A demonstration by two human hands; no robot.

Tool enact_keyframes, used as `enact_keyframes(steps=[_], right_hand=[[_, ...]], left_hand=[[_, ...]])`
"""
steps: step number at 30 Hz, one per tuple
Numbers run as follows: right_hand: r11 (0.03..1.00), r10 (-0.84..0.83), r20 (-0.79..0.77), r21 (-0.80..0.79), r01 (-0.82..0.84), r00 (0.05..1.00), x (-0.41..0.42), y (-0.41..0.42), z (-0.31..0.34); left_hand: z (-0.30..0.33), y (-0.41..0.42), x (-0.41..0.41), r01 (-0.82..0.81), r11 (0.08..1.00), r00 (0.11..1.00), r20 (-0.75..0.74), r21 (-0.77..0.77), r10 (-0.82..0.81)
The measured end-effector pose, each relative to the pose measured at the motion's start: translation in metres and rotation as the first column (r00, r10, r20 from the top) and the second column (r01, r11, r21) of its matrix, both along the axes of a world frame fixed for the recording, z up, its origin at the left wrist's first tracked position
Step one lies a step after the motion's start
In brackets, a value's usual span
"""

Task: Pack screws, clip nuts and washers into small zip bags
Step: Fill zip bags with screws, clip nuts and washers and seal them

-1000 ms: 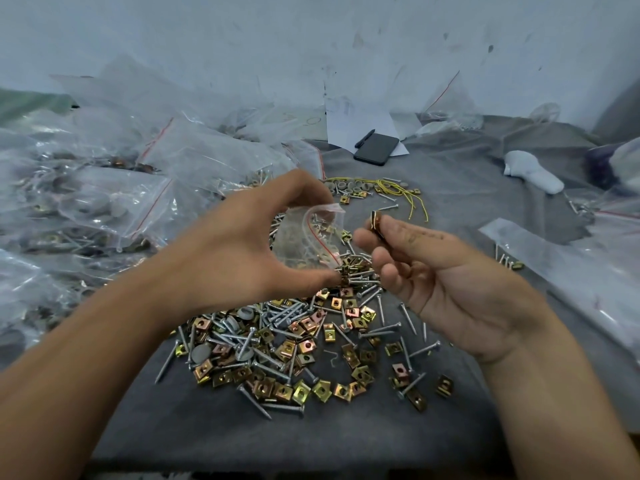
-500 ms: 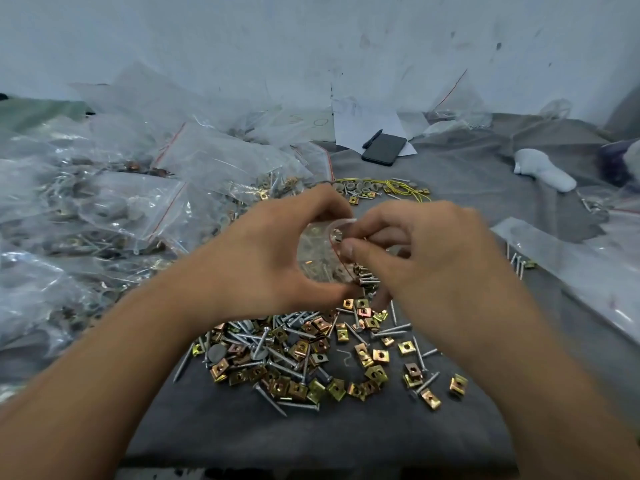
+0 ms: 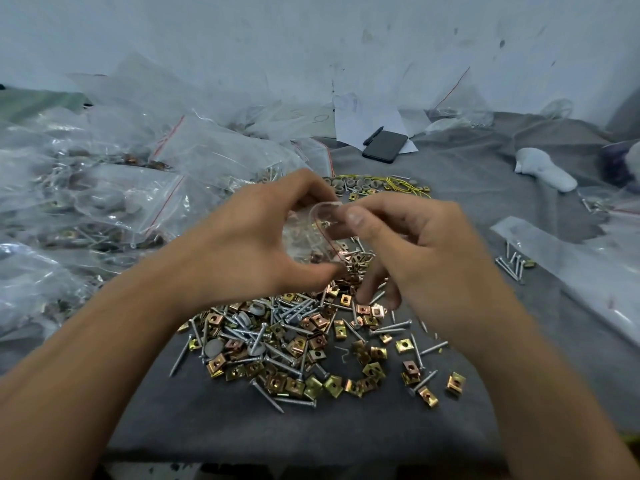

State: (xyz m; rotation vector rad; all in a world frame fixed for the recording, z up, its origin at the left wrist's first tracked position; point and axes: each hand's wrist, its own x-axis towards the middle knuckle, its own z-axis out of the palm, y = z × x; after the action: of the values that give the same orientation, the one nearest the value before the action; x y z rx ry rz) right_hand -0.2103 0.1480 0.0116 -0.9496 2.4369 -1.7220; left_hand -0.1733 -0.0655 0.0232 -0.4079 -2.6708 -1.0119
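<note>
A grey cloth (image 3: 467, 188) covers the bench beneath a scuffed white wall (image 3: 311, 39). Toward the back, a black phone (image 3: 385, 146) lies on sheets of white paper (image 3: 363, 116), with a dark pen (image 3: 373, 135) just beside it. A tangle of yellow rubber bands (image 3: 401, 184) sits nearer the middle, and a white crumpled object (image 3: 543, 169) rests on the cloth at far right

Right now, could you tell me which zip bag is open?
The small zip bag held between both hands; its mouth gapes, while the filled bags piled on the left lie sealed.
</note>
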Motion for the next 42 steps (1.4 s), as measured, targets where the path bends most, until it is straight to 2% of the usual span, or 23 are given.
enact_keyframes(steps=[4, 8, 12, 15, 20, 22, 24, 25, 27, 34, 39, 42], right_hand=[[0.999, 0.028, -0.021, 0.032, -0.027, 0.999, 0.001, -0.003, -0.001], [1.000, -0.015, -0.095, -0.012, 0.014, 0.995, 0.000, -0.009, -0.001], [0.999, -0.041, -0.199, -0.026, 0.037, 0.979, -0.002, -0.007, 0.000], [0.991, -0.031, -0.248, -0.135, -0.003, 0.968, -0.001, -0.004, 0.005], [0.940, -0.039, -0.203, -0.339, -0.033, 0.979, -0.004, 0.005, 0.010], [0.964, -0.080, -0.261, -0.267, 0.008, 0.962, -0.006, 0.008, 0.009], [0.994, -0.093, -0.396, -0.090, 0.062, 0.914, -0.007, 0.010, 0.008], [0.995, -0.094, -0.453, -0.019, 0.096, 0.886, -0.008, 0.009, 0.008], [0.990, -0.105, -0.512, 0.026, 0.138, 0.852, -0.009, 0.007, 0.005], [0.983, -0.178, -0.619, -0.145, 0.112, 0.765, -0.008, 0.008, 0.005], [0.947, -0.196, -0.499, -0.320, 0.030, 0.844, -0.004, 0.002, -0.001], [0.948, -0.178, -0.529, -0.319, 0.000, 0.829, 0.003, -0.001, 0.003]], left_hand=[[-0.001, 0.003, 0.001, -0.009, 1.000, 1.000, -0.019, -0.007, 0.008], [-0.001, 0.009, 0.000, -0.009, 1.000, 0.999, -0.044, -0.018, 0.008], [-0.003, 0.007, -0.003, -0.002, 0.999, 0.999, -0.042, 0.038, 0.004], [-0.001, 0.005, -0.004, -0.021, 0.994, 1.000, -0.015, 0.110, 0.023], [0.000, 0.004, -0.005, -0.059, 0.972, 0.998, -0.002, 0.226, 0.061], [0.001, 0.004, -0.005, -0.029, 0.942, 1.000, 0.013, 0.333, 0.026], [0.003, 0.003, -0.005, 0.027, 0.896, 0.999, 0.026, 0.443, -0.043], [0.004, 0.003, -0.004, 0.059, 0.878, 0.997, 0.023, 0.475, -0.080], [0.006, 0.004, -0.004, 0.121, 0.862, 0.990, 0.008, 0.491, -0.144], [0.009, 0.007, -0.003, 0.234, 0.840, 0.970, -0.055, 0.490, -0.238], [0.007, 0.004, -0.002, 0.219, 0.770, 0.972, -0.066, 0.600, -0.225], [0.006, 0.004, -0.005, 0.216, 0.695, 0.971, -0.075, 0.686, -0.228]])
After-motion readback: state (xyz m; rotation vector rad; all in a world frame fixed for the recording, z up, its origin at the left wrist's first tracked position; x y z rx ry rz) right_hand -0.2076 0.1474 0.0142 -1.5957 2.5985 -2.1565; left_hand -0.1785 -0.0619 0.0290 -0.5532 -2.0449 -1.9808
